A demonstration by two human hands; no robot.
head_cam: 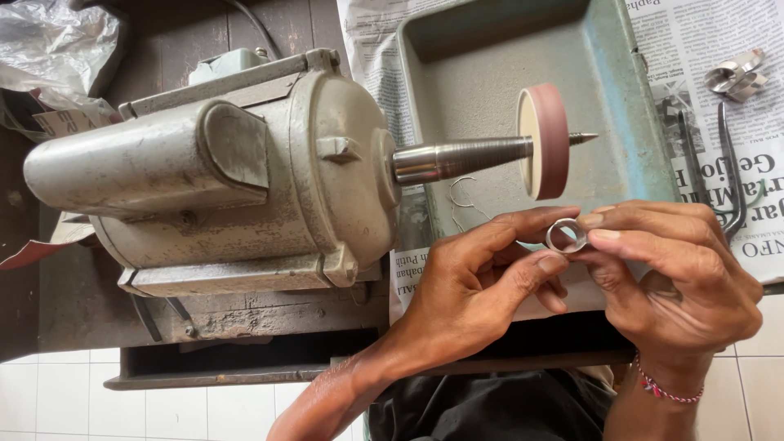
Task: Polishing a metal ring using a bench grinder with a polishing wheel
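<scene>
Ring (566, 236), silver metal band, pinched between fingers of left hand (478, 278) and right hand (682, 273), below polishing wheel (545, 140).

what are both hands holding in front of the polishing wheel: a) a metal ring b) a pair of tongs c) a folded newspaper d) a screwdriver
a: the left hand and right hand pinch a small silver metal ring between their fingertips, just below the polishing wheel.

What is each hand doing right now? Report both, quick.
Left hand: closed, fingertips pinching the metal ring.
Right hand: closed, pinching the same ring from the other side.
</scene>
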